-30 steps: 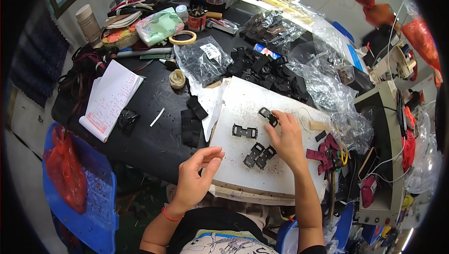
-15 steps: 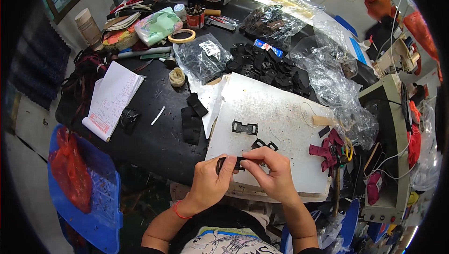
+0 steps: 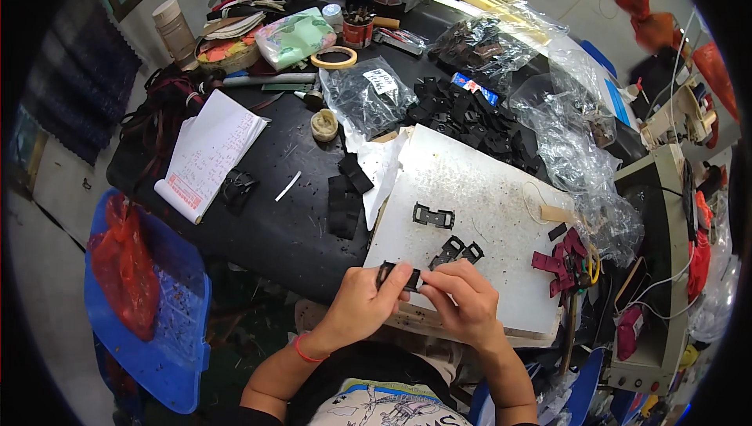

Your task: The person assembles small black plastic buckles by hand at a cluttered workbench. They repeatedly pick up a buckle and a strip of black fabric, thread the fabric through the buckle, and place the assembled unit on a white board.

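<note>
A small black plastic buckle (image 3: 413, 280) is held between my hands above the near edge of the white board (image 3: 501, 214). My left hand (image 3: 362, 300) is closed round its left part, thumb laid on top. At its right end my right hand (image 3: 468, 304) is pinched with thumb and fingers; the fingers partly hide what they grip. Just beyond the hands lie black buckle pieces (image 3: 453, 252), close together on the board. Farther off, a single flat black buckle (image 3: 433, 217) rests on its own.
A heap of black buckles with webbing (image 3: 470, 124) lies behind the board. Maroon strap pieces (image 3: 558, 265) are at its right edge, near clear plastic bags (image 3: 595, 199). Black webbing (image 3: 345, 199) and an open notebook (image 3: 211, 155) lie left. A blue chair (image 3: 184, 308) holds a red bag (image 3: 125, 269).
The whole view has shifted, so the table's things sit farther right in the picture. Both hands stay on the buckle, and my right fingers are now bunched closer at its right end.
</note>
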Tool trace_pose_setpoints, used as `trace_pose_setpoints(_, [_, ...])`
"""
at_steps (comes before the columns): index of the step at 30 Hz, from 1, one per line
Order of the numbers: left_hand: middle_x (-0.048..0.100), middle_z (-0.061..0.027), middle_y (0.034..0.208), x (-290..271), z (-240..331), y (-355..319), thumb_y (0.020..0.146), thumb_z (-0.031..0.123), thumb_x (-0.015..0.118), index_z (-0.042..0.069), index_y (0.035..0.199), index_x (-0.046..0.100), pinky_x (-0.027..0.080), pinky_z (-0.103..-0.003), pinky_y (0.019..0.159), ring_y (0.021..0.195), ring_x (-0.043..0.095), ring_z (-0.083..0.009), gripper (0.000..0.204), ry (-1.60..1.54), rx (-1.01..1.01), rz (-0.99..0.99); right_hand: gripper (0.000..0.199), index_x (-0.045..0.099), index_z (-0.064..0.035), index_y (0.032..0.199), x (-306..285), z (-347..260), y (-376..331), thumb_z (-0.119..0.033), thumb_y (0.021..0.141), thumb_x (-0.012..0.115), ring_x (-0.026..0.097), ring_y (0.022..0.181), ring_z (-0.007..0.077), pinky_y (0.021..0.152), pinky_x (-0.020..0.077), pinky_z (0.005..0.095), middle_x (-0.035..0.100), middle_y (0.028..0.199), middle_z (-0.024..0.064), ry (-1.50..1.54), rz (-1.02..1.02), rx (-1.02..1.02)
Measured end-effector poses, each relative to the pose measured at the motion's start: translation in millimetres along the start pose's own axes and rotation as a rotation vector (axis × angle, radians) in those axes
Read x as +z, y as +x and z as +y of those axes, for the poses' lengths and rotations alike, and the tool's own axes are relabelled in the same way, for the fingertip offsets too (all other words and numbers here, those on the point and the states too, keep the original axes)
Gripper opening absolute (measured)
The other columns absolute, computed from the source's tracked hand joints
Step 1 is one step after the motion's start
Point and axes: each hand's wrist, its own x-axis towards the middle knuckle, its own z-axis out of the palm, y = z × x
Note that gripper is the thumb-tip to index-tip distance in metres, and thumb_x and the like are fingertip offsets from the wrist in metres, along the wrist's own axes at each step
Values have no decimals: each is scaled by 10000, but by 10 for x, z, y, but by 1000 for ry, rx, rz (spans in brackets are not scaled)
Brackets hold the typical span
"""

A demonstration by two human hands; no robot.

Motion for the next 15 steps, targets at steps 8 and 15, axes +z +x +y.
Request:
trace_pose_setpoints(8, [667, -124, 791, 150, -167, 97, 960, 169, 485, -24, 1075, 590, 476, -299, 577, 697, 627, -114, 247, -286, 96, 134, 131, 617, 2, 856, 351, -337, -20, 42, 751, 684, 557, 626, 198, 557, 447, 284, 605, 810, 118, 39, 173, 159])
trace_pose_setpoints(15, [521, -198, 591, -91, -3, -67, 870, 107, 507, -43, 889, 590, 409, -346, 497, 496, 569, -238, 173, 168, 205, 17, 229, 629, -18, 960, 2, -138, 248, 24, 744, 695, 575, 691, 207, 598, 483, 295, 604, 869, 101, 201, -126, 226])
